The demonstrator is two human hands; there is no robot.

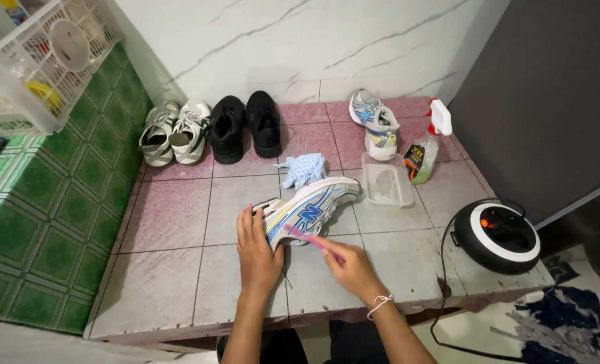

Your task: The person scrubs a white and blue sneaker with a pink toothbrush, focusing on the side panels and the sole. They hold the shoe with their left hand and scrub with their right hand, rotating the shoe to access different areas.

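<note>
Pink tiled platform [178, 269] against white marble wall, green tiles at left side. Blue-white sneaker [310, 209] lying on its side near front edge, heel pressed down by left hand [256, 253], flat and spread, probably to stop sliding. Right hand [352, 269] clenched around pink toothbrush [310, 239], bristles touching sole edge. Behind: one blue cloth [303, 168], one clear tray [386, 182], one spray bottle [426, 148], one matching sneaker [377, 125] upright. At back: two grey-white shoes [175, 131], two black shoes [246, 125]. Round black-white device [496, 236] at right.
</note>
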